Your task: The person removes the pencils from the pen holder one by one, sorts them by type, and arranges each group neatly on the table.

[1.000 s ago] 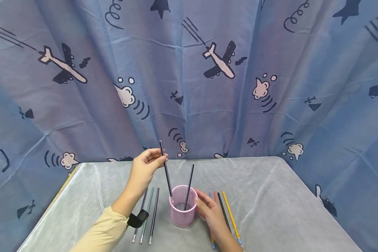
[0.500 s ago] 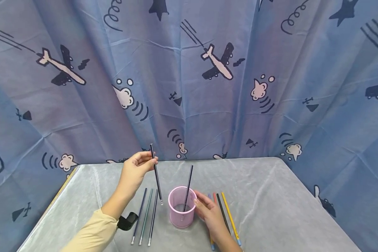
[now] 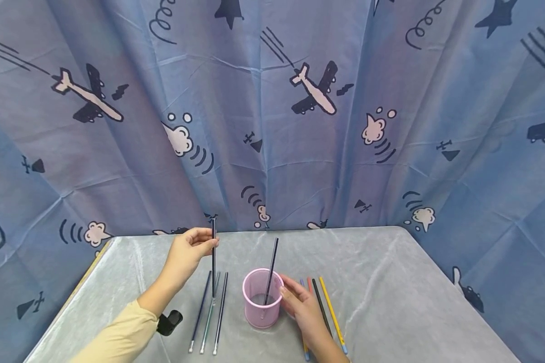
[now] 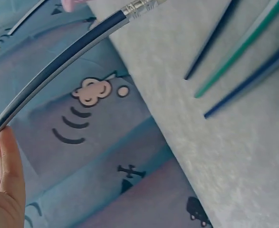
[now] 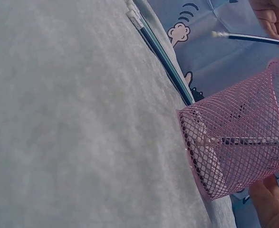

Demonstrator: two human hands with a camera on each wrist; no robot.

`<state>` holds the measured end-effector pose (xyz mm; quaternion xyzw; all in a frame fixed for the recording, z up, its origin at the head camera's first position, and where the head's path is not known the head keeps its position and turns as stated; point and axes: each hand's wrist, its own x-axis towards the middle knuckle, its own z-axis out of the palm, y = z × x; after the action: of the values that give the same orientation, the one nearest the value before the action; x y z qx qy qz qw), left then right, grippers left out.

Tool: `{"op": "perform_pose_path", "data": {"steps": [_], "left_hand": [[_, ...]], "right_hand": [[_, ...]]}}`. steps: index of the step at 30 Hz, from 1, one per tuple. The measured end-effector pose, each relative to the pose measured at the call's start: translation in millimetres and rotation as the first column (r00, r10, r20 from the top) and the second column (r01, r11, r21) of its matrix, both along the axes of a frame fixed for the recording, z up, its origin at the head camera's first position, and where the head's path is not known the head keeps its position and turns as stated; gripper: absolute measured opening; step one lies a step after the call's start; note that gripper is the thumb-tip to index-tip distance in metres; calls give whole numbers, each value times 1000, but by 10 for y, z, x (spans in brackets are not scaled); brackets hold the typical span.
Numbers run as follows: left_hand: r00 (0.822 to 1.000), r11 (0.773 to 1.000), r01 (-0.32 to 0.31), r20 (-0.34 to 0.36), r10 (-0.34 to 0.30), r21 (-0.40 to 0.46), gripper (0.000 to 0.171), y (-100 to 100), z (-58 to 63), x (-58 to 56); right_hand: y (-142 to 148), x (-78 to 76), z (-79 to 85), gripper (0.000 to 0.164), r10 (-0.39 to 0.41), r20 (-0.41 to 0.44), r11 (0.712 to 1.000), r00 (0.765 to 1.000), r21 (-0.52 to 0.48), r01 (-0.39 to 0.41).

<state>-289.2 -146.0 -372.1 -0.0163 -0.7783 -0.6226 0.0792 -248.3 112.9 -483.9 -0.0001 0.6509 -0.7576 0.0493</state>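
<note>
My left hand (image 3: 186,254) pinches a dark blue pencil (image 3: 214,267) near its upper end. The pencil stands almost upright, eraser end down, and overlaps the middle of three pencils lying left of the cup: two dark blue ones (image 3: 201,311) (image 3: 221,312) and a green one (image 3: 207,327). A pink mesh pencil cup (image 3: 261,317) stands upright with one dark pencil (image 3: 273,262) leaning inside, its eraser end (image 5: 208,141) at the bottom. My right hand (image 3: 306,307) holds the cup's right side, thumb near the rim. In the left wrist view, the held pencil (image 4: 63,64) shows its metal ferrule.
Partly behind my right hand lie several more pencils, among them a black one (image 3: 321,305) and a yellow one (image 3: 333,315). A grey cloth covers the table (image 3: 390,312). Behind its far edge hangs a blue curtain (image 3: 272,126) with airplane prints.
My left hand has drawn the pencil out from the cup's rim, moving left, then lowered it over the row of pencils. The pencil has turned from tilted to upright. My right hand stays at the cup.
</note>
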Motion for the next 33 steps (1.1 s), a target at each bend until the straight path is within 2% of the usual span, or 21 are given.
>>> {"op": "perform_pose_path", "data": {"steps": [7,16,23,28,33], "left_hand": [[999,998,-2,53,6,-66,30,-68,-93,-24],[996,997,26,92,-19,-70,32,-128,-168,-43],[991,992,65,121,-51,-110,30,-183,-259,-58],[985,989,76,161,-56,-124,31,-244,-348,-97],[973,982,121,214,-88,-144,32,-348,-430,-129]], "right_hand": [[-3,5,-4,54,-4,10,1000,1000,5,4],[1,0,-8,54,-1,7,1000,1000,1,1],[6,-5,-11,54,-2,5,1000,1000,-1,2],[1,-1,-3,53,4,8,1000,1000,-2,-4],[-2,-3,-3,53,6,11,1000,1000,-5,-6]]}}
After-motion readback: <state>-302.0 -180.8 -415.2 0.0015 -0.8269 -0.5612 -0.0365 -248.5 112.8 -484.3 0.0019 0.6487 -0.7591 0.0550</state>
